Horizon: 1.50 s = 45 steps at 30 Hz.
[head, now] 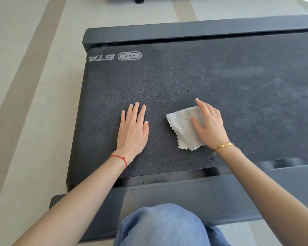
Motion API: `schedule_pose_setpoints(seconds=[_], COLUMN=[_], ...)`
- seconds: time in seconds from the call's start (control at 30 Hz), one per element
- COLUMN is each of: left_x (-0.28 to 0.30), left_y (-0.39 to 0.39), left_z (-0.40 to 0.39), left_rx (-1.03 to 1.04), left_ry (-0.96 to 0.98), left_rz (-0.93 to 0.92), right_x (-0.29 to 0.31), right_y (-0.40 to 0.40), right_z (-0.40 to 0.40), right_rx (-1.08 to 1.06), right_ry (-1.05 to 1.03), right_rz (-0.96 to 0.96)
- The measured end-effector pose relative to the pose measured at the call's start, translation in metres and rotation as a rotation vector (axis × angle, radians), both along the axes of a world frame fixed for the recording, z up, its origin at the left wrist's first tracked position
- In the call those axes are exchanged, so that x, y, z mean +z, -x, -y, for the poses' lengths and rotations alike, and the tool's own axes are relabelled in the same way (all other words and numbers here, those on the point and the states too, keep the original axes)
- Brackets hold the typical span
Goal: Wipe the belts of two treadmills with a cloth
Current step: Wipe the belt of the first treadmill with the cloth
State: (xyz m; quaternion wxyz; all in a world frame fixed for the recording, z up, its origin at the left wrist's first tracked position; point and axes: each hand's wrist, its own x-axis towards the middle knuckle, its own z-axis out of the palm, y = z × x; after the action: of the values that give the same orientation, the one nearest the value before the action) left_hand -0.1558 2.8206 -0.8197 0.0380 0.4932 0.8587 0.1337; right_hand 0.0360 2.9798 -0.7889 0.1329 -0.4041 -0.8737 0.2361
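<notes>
Both hands lie on the dark treadmill belt (194, 73). Flat and palm down, the left hand (133, 129) rests on the belt with its fingers straight and close together — it holds nothing. A red string bracelet (120, 159) circles that wrist. Just beside it, the right hand (209, 126) presses on a pale, textured cloth (182, 127) with its fingers relaxed and spread, not curled round the fabric; the cloth lies flat on the belt, its zigzag edge showing toward the left hand. A gold bracelet (222, 146) sits on the right wrist. Near the belt's far left corner is a white printed logo (129, 56) with letters beside it. Grey side rails (203, 28) frame the belt, and a knee in blue jeans (164, 226) shows at the bottom — beside the treadmill lies a pale striped floor (25, 86).
</notes>
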Motion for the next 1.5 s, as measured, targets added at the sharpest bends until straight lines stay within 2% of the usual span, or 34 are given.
schedule_pose_setpoints(seconds=[0.1,0.23,0.37,0.47,0.53,0.67,0.77,0.87,0.93,1.1,1.3,1.5], left_x=[0.0,-0.001,0.0,0.001,0.001,0.002,0.001,0.001,0.001,-0.003,-0.005,-0.006], left_y=[-0.001,-0.002,-0.002,-0.003,-0.003,-0.001,0.004,0.013,0.02,0.028,0.028,0.027], left_z=[0.0,0.0,0.0,0.0,0.0,-0.001,-0.003,-0.011,-0.017,-0.026,-0.025,-0.025], left_rx=[0.007,0.011,0.021,0.015,0.016,0.012,0.008,0.03,0.042,0.04,0.045,0.053], left_ry=[-0.001,-0.003,-0.003,0.0,0.001,-0.006,-0.005,-0.008,-0.009,0.019,0.031,0.045], left_rz=[-0.015,-0.023,-0.024,-0.027,-0.023,0.002,-0.006,-0.006,0.0,-0.018,-0.048,-0.058], right_x=[0.003,0.008,0.019,0.026,0.024,0.01,0.0,-0.004,-0.011,-0.021,-0.022,-0.021], right_y=[0.015,0.028,0.036,0.046,0.055,0.066,0.058,0.048,0.045,0.047,0.09,0.048], right_z=[-0.015,-0.025,-0.033,-0.039,-0.045,-0.048,-0.041,-0.035,-0.033,-0.036,-0.053,-0.008], right_rx=[0.057,0.092,0.183,0.15,0.099,-0.033,0.086,0.431,0.523,0.464,0.18,0.431], right_ry=[-0.018,-0.064,0.021,0.052,-0.019,-0.219,-0.426,-0.346,-0.286,-0.313,-0.187,-0.239], right_rz=[0.187,0.228,0.116,-0.014,0.029,0.272,0.29,0.296,0.345,0.374,0.39,0.32])
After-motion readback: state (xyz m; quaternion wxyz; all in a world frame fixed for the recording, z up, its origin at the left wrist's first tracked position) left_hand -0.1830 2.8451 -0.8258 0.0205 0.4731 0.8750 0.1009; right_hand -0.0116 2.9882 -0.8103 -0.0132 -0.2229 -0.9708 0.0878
